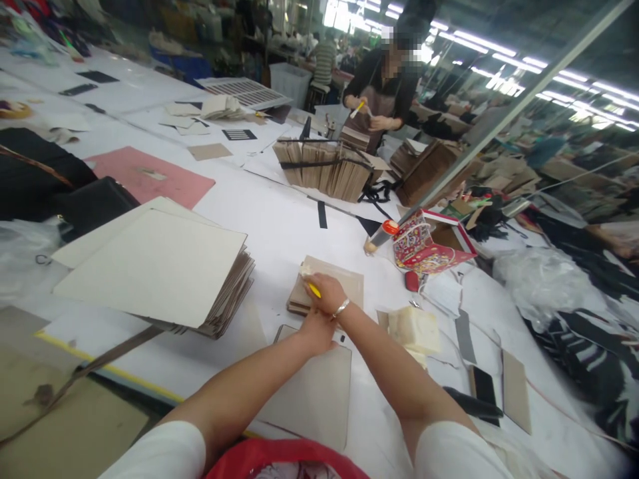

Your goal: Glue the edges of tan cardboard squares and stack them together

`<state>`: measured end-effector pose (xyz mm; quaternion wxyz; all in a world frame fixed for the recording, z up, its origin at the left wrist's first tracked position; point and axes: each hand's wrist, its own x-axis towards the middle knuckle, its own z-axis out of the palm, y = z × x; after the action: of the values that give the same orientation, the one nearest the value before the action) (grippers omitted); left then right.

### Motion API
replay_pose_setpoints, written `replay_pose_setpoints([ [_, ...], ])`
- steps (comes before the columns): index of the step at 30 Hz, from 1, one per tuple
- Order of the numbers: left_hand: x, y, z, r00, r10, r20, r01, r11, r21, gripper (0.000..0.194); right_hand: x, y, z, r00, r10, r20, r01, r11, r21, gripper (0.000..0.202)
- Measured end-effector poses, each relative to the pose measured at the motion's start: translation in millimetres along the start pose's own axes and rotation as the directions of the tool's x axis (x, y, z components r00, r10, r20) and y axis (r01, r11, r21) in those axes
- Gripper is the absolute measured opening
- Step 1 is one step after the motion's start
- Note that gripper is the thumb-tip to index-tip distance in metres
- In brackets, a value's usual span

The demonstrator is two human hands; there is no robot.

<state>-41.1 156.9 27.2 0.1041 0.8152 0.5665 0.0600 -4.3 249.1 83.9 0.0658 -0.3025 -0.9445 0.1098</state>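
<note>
The right hand [325,293] has its grip closed around a yellow-handled tool [314,290]. The pale tip of the tool is positioned over the left part of a small panel stack [352,276], which lies near the middle of the desk [279,229], set in from the near edge. A light bracelet [342,307] encircles the right wrist. The left hand [319,330] is located directly below the right hand, at the near side of the small panel stack. Its fingers are largely hidden, so whether its grip is open or closed on an item cannot be determined.

A large panel [312,392] lies flat between the forearms, toward the near edge of the desk. A stack of large boards [154,266] is located to the left, close to the yellow-taped near edge. To the right of the hands are a pale yellow block [414,329] and, farther back, a red patterned bag [419,249] with a red-capped bottle [384,233] just beside it. Toward the far edge, a strapped row of brown pieces [324,173] stands upright. Behind it, a co-worker [377,86] holds a yellow implement [358,108].
</note>
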Motion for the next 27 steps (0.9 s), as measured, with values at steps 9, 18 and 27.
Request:
replay_pose_setpoints([
  [9, 0.4, -1.9, -13.4, 1.0, -0.013, 0.019, 0.015, 0.996, -0.085, 0.069, -79.2, -10.1, -43.0, 0.903, 0.402, -0.153, -0.216, 0.732, 0.646, 0.036],
  [18, -141.2, 25.1, 20.2, 0.935, 0.353, -0.035, -0.354, 0.93, -0.093, 0.029, -152.3, -15.4, -7.0, 0.762, 0.647, 0.023, -0.331, 0.36, 0.872, 0.033],
  [27, -177.1, 67.4, 66.3, 0.977, 0.198, 0.072, -0.199, 0.98, -0.004, 0.038, -140.5, -77.8, 83.7, 0.905, 0.062, 0.421, -0.417, 0.332, 0.846, 0.029],
])
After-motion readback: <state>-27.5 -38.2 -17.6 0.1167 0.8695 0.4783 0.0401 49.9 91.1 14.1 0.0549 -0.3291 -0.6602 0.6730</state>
